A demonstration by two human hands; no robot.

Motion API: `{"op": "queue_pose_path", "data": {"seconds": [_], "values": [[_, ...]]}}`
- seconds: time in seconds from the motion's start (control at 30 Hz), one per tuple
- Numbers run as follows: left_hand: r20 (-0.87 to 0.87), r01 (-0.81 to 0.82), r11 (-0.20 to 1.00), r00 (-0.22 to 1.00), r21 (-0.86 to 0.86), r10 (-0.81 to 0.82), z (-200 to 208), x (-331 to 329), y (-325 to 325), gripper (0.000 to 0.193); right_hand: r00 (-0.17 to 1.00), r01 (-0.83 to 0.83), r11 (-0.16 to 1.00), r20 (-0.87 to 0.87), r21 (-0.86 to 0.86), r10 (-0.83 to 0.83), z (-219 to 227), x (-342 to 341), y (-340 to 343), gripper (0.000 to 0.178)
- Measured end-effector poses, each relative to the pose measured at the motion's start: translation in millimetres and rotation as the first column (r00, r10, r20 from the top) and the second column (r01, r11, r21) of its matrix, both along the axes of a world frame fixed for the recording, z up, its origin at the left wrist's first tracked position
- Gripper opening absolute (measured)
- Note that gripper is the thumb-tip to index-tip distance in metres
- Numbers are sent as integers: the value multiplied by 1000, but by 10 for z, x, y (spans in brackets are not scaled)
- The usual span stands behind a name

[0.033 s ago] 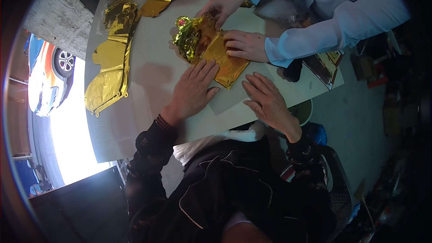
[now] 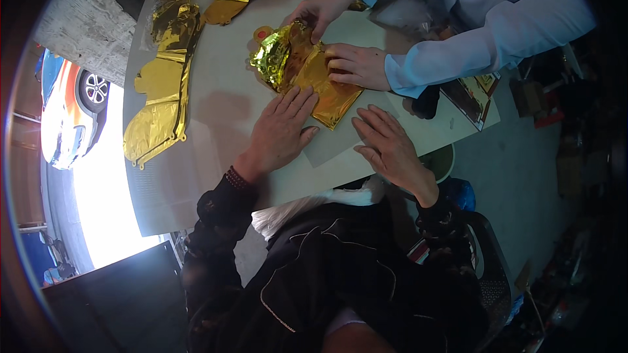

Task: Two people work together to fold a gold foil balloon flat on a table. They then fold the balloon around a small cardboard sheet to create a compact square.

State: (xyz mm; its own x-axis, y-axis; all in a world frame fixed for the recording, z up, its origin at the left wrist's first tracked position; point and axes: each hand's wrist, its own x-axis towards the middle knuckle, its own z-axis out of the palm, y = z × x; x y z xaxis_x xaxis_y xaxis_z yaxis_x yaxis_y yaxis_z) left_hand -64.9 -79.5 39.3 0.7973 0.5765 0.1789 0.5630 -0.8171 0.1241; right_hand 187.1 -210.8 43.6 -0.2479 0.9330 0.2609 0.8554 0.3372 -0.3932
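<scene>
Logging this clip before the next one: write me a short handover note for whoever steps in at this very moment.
Left hand: open, flat on the table, fingertips on the gold foil piece.
Right hand: open, flat on the table beside the foil, holding nothing.
A co-worker's two hands press the same foil from the far side.
More gold foil pieces lie along the table's left edge.
Done: the foil is partly flattened. Left: one end is crumpled.

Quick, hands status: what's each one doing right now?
Left hand: open, flat, fingertips on the gold foil.
Right hand: open, flat on the table, holding nothing.
</scene>
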Motion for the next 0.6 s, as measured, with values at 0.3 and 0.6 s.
{"op": "queue_pose_path", "data": {"seconds": [0.3,0.6], "values": [[-27,-40,999,999,10,40,8,-5,-36,65,1000,5,1000,12,-14,-4,0,2,-7,56],[11,-33,997,999,-66,34,34,-77,-53,65,1000,-2,1000,11,-8,2,3,6,-7,55]]}}
